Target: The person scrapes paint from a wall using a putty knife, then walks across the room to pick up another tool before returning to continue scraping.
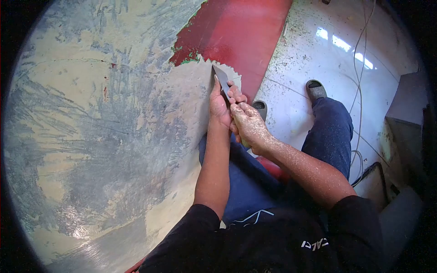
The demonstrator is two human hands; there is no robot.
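Observation:
A metal scraper [221,75] with a flat grey blade has its tip on the ragged edge where the red coating [233,43] meets a pale, bared strip of the panel [177,91]. My right hand [250,125], speckled with light flakes, is closed around its handle, which the fingers mostly hide. Farther forward, my left hand [219,107] grips the blade, thumb along its left side and fingers curled at its right. Both hands touch each other. Left of them, the panel is a scraped patchwork of grey and cream.
On the right lies a white tiled floor [291,111] scattered with small flakes. A cable [359,82] runs down it, near a dark box-like object [407,98]. My sandalled foot [315,89] rests on the tiles. Something red shows beneath my legs.

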